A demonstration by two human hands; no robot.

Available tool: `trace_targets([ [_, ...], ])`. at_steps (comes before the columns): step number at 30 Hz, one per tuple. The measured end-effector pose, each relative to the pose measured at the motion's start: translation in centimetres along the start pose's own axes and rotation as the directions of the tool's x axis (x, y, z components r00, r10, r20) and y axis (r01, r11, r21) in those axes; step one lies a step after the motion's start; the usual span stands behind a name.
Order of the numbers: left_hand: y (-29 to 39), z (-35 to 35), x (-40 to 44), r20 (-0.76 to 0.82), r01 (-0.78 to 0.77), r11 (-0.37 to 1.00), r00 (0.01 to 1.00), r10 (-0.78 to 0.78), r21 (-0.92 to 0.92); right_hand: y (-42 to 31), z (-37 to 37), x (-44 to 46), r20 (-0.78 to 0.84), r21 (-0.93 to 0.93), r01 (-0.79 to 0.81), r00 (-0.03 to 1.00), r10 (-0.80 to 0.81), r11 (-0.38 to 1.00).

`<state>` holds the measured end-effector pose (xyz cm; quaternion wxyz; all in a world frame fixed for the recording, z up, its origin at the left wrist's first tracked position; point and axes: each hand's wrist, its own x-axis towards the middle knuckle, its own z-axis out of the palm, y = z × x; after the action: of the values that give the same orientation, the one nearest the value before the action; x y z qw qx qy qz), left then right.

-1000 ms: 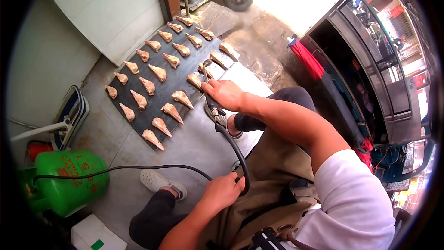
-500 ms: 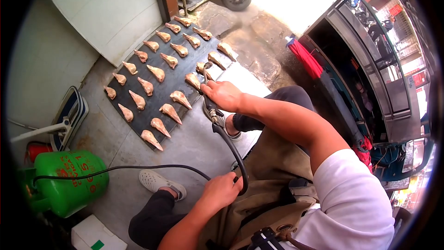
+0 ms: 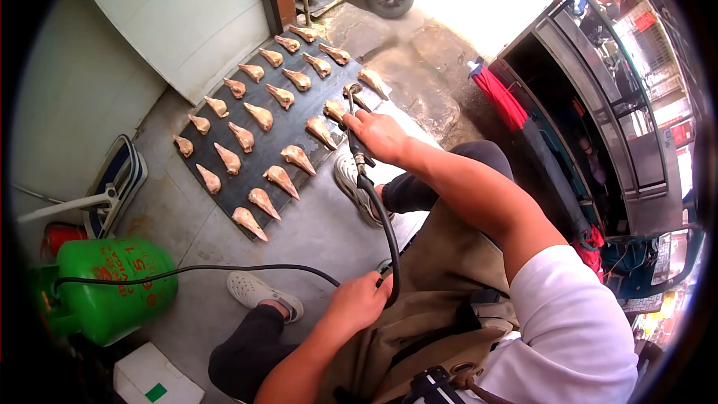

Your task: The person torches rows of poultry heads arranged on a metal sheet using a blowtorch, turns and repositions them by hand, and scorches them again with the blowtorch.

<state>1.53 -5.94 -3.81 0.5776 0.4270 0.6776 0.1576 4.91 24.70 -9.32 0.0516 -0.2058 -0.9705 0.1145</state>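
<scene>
shifted away from the wearer since the earlier frame, the right hand (image 3: 380, 138) has carried the torch (image 3: 354, 142) one piece further along the outer row, so that its curved metal nozzle (image 3: 351, 90) is now at the second pale piece from the row's far end, where before it was at the third. whether the nozzle touches that piece or sits just above it, i cannot tell. the right hand is narrow, its fingers wrapped round the torch's handle just behind the nozzle.

closer to the wearer, the left hand (image 3: 357, 303) is curled round a loop of black hose (image 3: 391, 247), which climbs from there to the back end of the torch, below the right hand. a thinner dark line (image 3: 224, 267) runs from beside the left hand to the green cylinder (image 3: 116, 288), well off to that hand's left.

the pale pieces (image 3: 259, 117), tapering and some with pinkish tips, lie in rows on a dark sheet (image 3: 254, 157) on the grey floor (image 3: 198, 232), most of them to the left of the right hand. one lies just beside its fingers, on the left; the last of the outer row is beyond them, near the edge of the sheet.

one light shoe (image 3: 355, 183) is just below the right hand, the other (image 3: 258, 289) to the left of the left hand. past the right hand, off to its right, is a length of red fabric (image 3: 497, 96).
</scene>
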Motion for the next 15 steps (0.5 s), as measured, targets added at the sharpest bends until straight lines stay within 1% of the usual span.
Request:
trace_targets([
  [3,0.5,-0.3,0.0,-0.007,-0.017,1.000,1.000,0.017,0.009,0.4,0.3,0.1,-0.004,0.003,-0.008,1.000,0.008,1.000],
  [5,0.9,-0.5,0.0,0.006,-0.028,0.999,1.000,0.027,0.019,0.8,0.5,0.2,-0.014,0.004,0.015,1.000,-0.015,1.000],
  [9,0.5,-0.3,0.3,0.003,-0.020,1.000,1.000,0.020,0.017,1.0,0.8,0.4,-0.054,-0.001,0.029,0.998,-0.029,1.000],
  [15,0.0,-0.1,0.7,0.005,-0.016,1.000,1.000,0.016,0.007,1.4,0.9,0.9,-0.038,-0.038,0.040,0.998,-0.041,0.999],
])
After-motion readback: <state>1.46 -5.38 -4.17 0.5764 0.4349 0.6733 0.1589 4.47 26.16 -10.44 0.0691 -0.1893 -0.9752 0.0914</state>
